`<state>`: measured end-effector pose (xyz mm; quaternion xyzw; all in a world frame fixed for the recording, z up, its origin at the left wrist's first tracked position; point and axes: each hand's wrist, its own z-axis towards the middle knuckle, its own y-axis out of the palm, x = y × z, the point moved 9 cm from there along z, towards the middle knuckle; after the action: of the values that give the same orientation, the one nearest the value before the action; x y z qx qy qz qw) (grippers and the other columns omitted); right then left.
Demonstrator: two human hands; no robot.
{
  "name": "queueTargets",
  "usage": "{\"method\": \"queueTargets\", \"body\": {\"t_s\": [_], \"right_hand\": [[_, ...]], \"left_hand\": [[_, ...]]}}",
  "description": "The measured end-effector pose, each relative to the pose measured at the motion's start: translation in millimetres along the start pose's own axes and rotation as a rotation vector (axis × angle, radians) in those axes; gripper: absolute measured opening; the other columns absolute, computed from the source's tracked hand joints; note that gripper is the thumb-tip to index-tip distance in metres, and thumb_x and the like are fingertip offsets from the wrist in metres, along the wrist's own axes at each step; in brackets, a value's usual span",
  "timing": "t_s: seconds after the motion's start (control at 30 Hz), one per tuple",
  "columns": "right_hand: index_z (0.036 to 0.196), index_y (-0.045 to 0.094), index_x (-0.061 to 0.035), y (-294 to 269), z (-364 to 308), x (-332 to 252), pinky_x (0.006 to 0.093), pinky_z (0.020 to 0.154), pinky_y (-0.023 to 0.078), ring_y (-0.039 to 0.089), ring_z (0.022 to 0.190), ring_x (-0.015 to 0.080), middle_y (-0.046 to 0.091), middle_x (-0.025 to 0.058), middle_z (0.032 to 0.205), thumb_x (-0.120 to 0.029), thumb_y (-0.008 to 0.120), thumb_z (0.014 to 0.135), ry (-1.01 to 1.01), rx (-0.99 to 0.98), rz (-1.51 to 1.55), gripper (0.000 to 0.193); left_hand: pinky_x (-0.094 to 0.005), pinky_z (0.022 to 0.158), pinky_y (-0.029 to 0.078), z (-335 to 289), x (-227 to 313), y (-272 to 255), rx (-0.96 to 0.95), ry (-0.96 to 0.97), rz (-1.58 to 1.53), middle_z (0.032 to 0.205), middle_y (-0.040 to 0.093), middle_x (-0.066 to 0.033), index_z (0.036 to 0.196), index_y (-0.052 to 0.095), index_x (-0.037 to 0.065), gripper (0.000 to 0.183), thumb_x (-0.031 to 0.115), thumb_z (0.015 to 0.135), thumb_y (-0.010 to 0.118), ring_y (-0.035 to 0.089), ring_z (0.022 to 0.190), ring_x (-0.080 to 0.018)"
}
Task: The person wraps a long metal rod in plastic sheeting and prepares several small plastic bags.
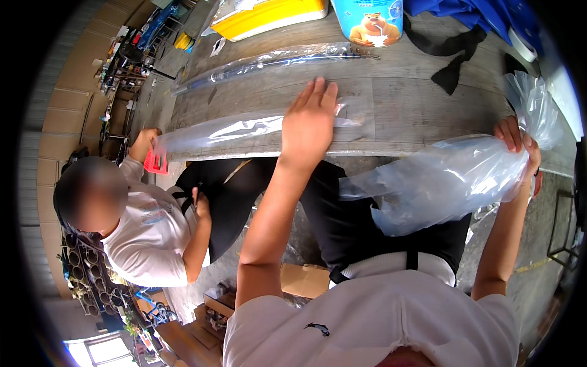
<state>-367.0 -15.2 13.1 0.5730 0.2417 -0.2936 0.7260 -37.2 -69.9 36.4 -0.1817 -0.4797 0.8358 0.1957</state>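
My left hand [310, 119] lies palm down near the table's front edge, fingers stretched out and holding nothing. It rests on or just above one end of a long clear plastic sleeve [235, 127] lying along that edge; what is under the palm is hidden. Off to the right, my right hand [520, 145] is closed on the gathered part of a bundle of clear plastic bags [446, 177], which hangs over the table edge and above my lap. Farther back lies a slim blue rod [275, 61] in clear wrapping.
Seated at the left, another person [150, 232] has one hand by a red plastic piece [157, 162] at the sleeve's far end. Along the back of the table [403, 116] stand a yellow box [269, 21] and a blue bucket [369, 24]. Black straps [449, 70] and blue cloth lie at the back right.
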Motion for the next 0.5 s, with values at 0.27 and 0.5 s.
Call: {"method": "queueTargets", "body": {"t_s": [0.27, 0.5], "right_hand": [[0.057, 0.041, -0.0115, 0.2, -1.1, 1.9, 0.0250, 0.077, 0.033, 0.039, 0.063, 0.0093, 0.038, -0.0003, 0.061, -0.023, 0.061, 0.074, -0.003, -0.006, 0.010, 0.028], [0.059, 0.042, -0.0110, -1.4, -1.0, 1.7, 0.0260, 0.075, 0.033, 0.039, 0.063, 0.0095, 0.039, -0.0005, 0.061, -0.023, 0.060, 0.073, 0.002, -0.008, -0.015, 0.026]], "left_hand": [[-0.0350, 0.093, 0.047, 3.4, 6.9, 18.3, -0.120, 0.050, 0.096, 0.126, 0.056, -0.0156, 0.122, 0.055, 0.003, 0.041, 0.023, 0.087, 0.058, 0.055, 0.116, -0.0280], [-0.0354, 0.094, 0.046, 3.0, 4.6, 19.3, -0.120, 0.046, 0.073, 0.127, 0.055, -0.0164, 0.123, 0.054, 0.002, 0.042, 0.022, 0.087, 0.058, 0.054, 0.117, -0.0289]]}}
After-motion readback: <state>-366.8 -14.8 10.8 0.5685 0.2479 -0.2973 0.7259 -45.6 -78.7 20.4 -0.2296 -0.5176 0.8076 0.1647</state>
